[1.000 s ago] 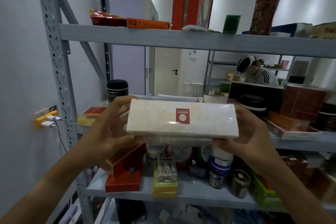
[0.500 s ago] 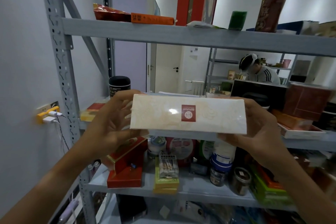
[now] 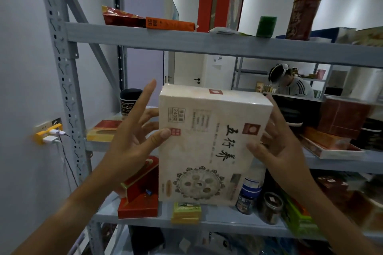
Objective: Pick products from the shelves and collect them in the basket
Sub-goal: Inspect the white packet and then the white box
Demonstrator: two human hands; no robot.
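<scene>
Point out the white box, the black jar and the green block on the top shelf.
white box (image 3: 209, 143), head view, its printed front face
black jar (image 3: 129, 100), head view, its labelled side
green block (image 3: 266, 26), head view, its front face
</scene>
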